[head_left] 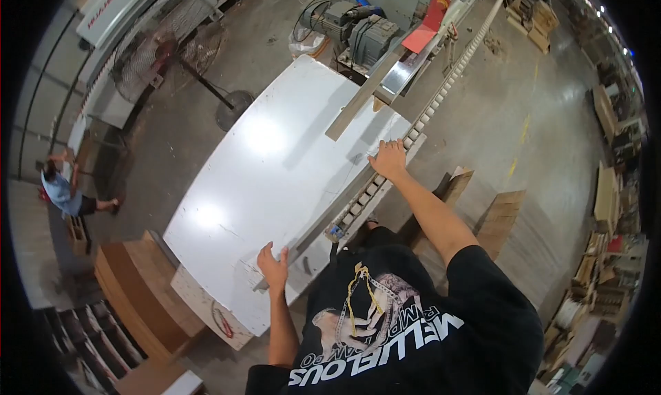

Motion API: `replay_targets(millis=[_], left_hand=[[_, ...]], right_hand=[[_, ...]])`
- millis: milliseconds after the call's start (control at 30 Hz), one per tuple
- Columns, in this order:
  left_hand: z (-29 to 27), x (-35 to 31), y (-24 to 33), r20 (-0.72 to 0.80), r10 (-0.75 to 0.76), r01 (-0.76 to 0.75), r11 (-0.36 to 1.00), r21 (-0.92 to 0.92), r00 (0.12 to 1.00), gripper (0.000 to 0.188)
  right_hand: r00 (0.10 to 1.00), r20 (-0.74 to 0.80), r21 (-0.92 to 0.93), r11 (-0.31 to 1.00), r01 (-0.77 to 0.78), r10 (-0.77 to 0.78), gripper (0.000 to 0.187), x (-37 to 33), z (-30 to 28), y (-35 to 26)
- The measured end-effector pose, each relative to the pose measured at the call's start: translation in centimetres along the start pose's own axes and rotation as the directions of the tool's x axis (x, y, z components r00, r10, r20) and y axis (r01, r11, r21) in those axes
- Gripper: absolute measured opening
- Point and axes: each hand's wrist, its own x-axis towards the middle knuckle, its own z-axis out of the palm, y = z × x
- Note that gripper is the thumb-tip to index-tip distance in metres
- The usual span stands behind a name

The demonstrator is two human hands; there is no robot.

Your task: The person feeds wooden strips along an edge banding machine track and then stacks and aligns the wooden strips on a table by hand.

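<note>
A large white tabletop [241, 154] lies in front of me, with glare spots on it. Along its right side runs a narrow grey strip [323, 219], beside a track of small rollers [361, 201]. My right hand [389, 159] rests at the far end of the strip, by the rollers, fingers stretched forward and thumb apart. Close to the strip's near end is my left hand [273, 264], its fingers and thumb spread, holding nothing. Whether the left hand touches the strip or the tabletop cannot be told.
A wooden bar [365, 95] juts over the tabletop's far end, near grey motors [358, 33]. A pedestal fan [164, 54] stands at far left. Stacked brown boards [138, 295] sit at near left. Another person [65, 188] is at the left edge. Cardboard [499, 223] lies right.
</note>
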Motion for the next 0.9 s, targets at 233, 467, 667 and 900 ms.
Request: replay_targets(millis=[233,467,667,900], left_hand=[[-0.3,10.0,19.8,-0.092,0.225,-0.240,0.948,-0.209,0.970,0.049],[3.6,22.3,37.3,-0.065,0.564,-0.566,0.805,-0.180,0.823,0.061],[10.0,29.1,36.8,0.096,0.462,-0.450,0.884,-0.127,0.881,0.078],[8.3,25.6,29.7,0.236,0.456,-0.412,0.886,-0.212,0.858,0.072]], right_hand=[[0.933,0.351,-0.017,0.997,-0.075,0.077,0.071,1.6,-3.8,1.2],[0.931,0.363,0.009,0.999,-0.036,0.030,0.068,0.9,-5.2,1.3],[0.972,0.235,0.156,0.987,-0.033,-0.005,0.061,0.9,-5.3,1.1],[0.972,0.234,0.204,0.978,-0.048,-0.001,0.059,0.8,-4.7,1.5]])
